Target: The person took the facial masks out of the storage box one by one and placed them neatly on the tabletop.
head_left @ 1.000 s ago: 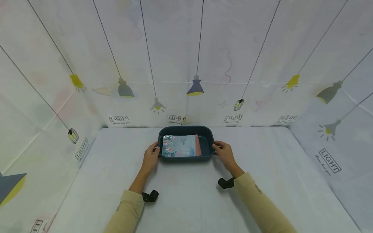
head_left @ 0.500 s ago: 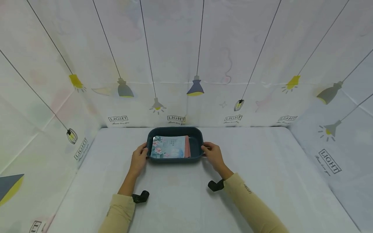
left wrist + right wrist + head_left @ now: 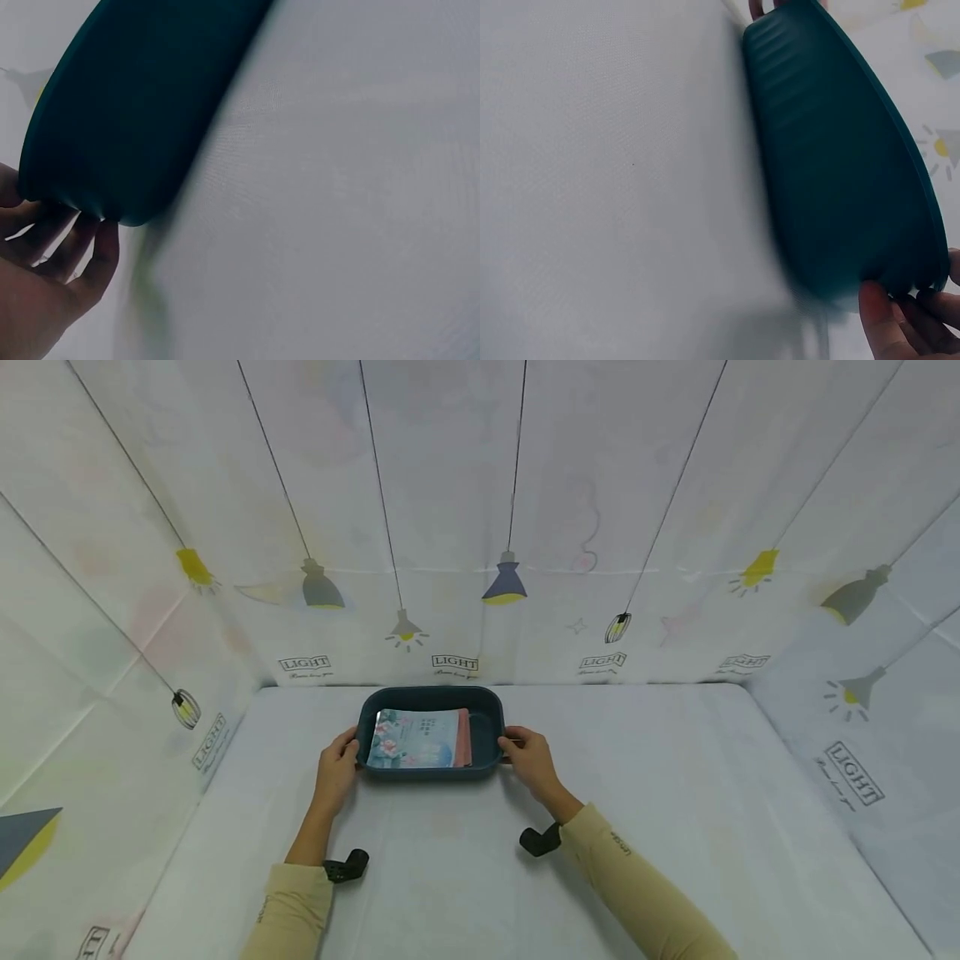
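A dark teal rectangular tray [image 3: 487, 718] with rounded corners is at the back of the table, left of centre. Inside it lie a booklet [image 3: 412, 739] with a pale blue floral cover and a pink one [image 3: 463, 739] partly hidden beneath. My left hand [image 3: 333, 774] grips the tray's left end, and my right hand [image 3: 531, 766] grips its right end. Fingers of the left hand [image 3: 60, 277] curl under the rim in the left wrist view. The right wrist view has the right hand [image 3: 911, 322] doing likewise. Whether the tray touches the table I cannot tell.
A white-covered table [image 3: 660, 827] spreads in front and to both sides. Behind the tray rises a white curtain [image 3: 645, 510] printed with hanging lamps. Each wrist wears a black camera, the left camera [image 3: 347, 866] and the right camera [image 3: 540, 840].
Both hands have carried the tray to the left along the table's back, with the booklets still in it. Their grip on its ends looks the same.
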Available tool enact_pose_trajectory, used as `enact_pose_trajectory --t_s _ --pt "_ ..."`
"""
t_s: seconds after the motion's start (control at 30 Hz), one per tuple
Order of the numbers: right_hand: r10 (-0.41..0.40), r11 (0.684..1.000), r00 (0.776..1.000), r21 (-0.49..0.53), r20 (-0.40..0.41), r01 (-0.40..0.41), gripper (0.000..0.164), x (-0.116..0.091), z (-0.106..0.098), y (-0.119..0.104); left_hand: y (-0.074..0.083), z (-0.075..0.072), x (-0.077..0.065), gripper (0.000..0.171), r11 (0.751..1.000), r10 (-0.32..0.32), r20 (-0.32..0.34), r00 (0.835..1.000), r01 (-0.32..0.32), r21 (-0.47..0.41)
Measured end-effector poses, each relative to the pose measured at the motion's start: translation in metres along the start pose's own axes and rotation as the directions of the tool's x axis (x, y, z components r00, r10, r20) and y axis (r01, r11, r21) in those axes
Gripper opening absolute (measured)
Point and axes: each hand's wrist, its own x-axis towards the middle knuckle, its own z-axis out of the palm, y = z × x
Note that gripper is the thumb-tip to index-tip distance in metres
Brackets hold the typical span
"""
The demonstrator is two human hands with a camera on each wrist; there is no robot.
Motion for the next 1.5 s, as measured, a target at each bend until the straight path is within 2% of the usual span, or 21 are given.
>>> enact_pose_trajectory --t_s 0.2,0.47,0.6,0.77,0.97,1.07,1.2,1.33,1.5 --pt "0.014 1.0 1.0 -0.017 0.008 -0.014 0.034 0.0 0.001 0.003 -0.003 0.001 0.0 0.044 1.0 -0.01 -0.027 1.0 0.009 -0.012" --pt "0.023 0.997 1.0 -0.069 0.007 -0.023 0.038 0.0 -0.002 0.002 -0.012 0.005 0.001 0.044 0.999 0.027 -0.083 0.996 -0.031 -0.041" --pt "-0.049 0.985 0.999 -0.166 -0.015 0.046 0.038 0.001 -0.003 0.003 -0.012 0.006 0.002 0.043 0.997 0.041 -0.109 0.993 -0.048 -0.063" --pt "-0.158 0.945 0.986 -0.297 -0.054 0.135 0.038 0.0 -0.005 0.002 -0.013 0.006 0.001 0.043 0.995 0.059 -0.118 0.991 -0.067 -0.069" --pt "-0.217 0.912 0.975 -0.365 -0.039 0.188 0.038 -0.003 -0.004 0.003 -0.017 0.007 -0.001 0.041 0.993 0.067 -0.164 0.984 -0.082 -0.082" --pt "-0.23 0.905 0.972 -0.376 -0.038 0.2 0.037 -0.004 -0.005 0.002 -0.019 0.008 -0.002 0.041 0.991 0.061 -0.174 0.983 -0.08 -0.105" --pt "-0.214 0.9 0.977 -0.393 -0.022 0.189 0.036 -0.005 -0.006 -0.001 -0.019 0.01 -0.002 0.04 0.989 0.06 -0.185 0.981 -0.084 -0.123" --pt "-0.164 0.888 0.986 -0.435 0.007 0.15 0.036 -0.003 -0.008 -0.004 -0.018 0.011 -0.001 0.04 0.988 0.073 -0.192 0.979 -0.097 -0.12" --pt "-0.126 0.852 0.99 -0.504 0.06 0.139 0.035 0.002 -0.013 -0.011 -0.02 0.012 -0.002 0.04 0.988 0.08 -0.211 0.974 -0.105 -0.111"
